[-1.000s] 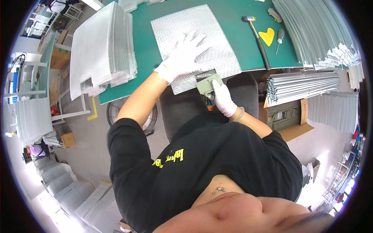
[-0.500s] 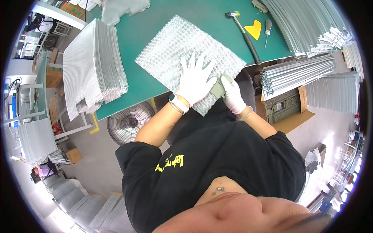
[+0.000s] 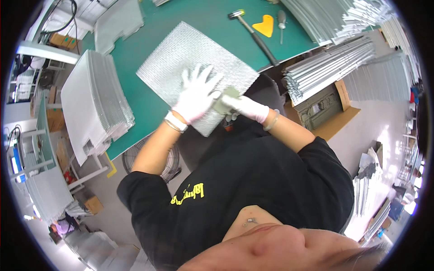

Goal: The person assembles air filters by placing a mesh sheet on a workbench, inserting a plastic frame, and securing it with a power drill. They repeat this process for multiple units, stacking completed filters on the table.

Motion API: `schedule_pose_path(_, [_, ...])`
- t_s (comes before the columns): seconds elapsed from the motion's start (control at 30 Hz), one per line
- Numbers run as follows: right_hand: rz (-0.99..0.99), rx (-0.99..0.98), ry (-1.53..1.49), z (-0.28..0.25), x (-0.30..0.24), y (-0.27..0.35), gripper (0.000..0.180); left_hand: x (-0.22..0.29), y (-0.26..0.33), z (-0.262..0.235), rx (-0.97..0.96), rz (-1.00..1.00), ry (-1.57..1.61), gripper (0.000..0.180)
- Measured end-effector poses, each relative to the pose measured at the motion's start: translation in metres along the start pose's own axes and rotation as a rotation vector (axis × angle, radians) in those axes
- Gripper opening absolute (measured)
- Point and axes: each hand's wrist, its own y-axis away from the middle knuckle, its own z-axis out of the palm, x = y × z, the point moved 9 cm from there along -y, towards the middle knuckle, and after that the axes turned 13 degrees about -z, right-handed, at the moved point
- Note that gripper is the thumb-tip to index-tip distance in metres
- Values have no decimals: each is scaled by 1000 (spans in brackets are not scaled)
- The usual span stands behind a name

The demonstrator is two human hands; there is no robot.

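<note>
A silvery metal mesh sheet (image 3: 181,49) lies at a slant on the green table, its near corner jutting past the table's edge. My white-gloved left hand (image 3: 195,94) rests flat on it with fingers spread. Close beside it, my gloved right hand (image 3: 247,108) grips a flat olive-green piece (image 3: 222,106) at the sheet's near right edge. That piece is blurred, and my fingers cover part of it. Below the right hand, a small dark and reddish thing (image 3: 229,125) shows, too unclear to name.
On the green table (image 3: 176,13) lie a hammer (image 3: 255,36), a yellow scraper (image 3: 265,26) and a screwdriver (image 3: 281,25). Stacked mesh sheets (image 3: 92,99) stand at left. Metal strips (image 3: 330,63) are piled at right above an open cardboard box (image 3: 343,119). A floor fan (image 3: 169,158) stands below.
The whole view has shifted, so the table items appear further left. My right hand has moved along the sheet's edge toward my left hand, carrying the olive-green piece. My left hand stays on the sheet.
</note>
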Motion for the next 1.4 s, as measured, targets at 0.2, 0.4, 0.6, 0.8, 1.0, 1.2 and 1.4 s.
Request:
schedule_pose_path(0.2, [-22, 377, 1451, -156, -41, 34, 26, -24, -18, -61, 239, -2, -192, 55])
schedule_pose_path(0.4, [-74, 357, 1833, -276, -26, 81, 18, 76, 47, -55, 198, 381, 505, 38])
schedule_pose_path(0.6, [-577, 225, 1570, -154, -100, 84, 2, 87, 64, 101, -341, -7, 929, 37])
schedule_pose_path(0.8, [-971, -47, 1446, 80, -154, 81, 10, 108, 35, -1, 564, 31, 1752, 50])
schedule_pose_path(1.0, [-650, 63, 240, 4, -92, 73, 25, -21, 83, -59, 371, -243, 2077, 47])
schedule_pose_path(1.2, [-832, 935, -967, -212, -80, 155, 49, -132, 240, -186, 1006, 266, 2156, 38])
schedule_pose_path(1.4, [-1423, 254, -874, -197, -252, 217, 24, -85, 178, -97, 353, -360, 1641, 75])
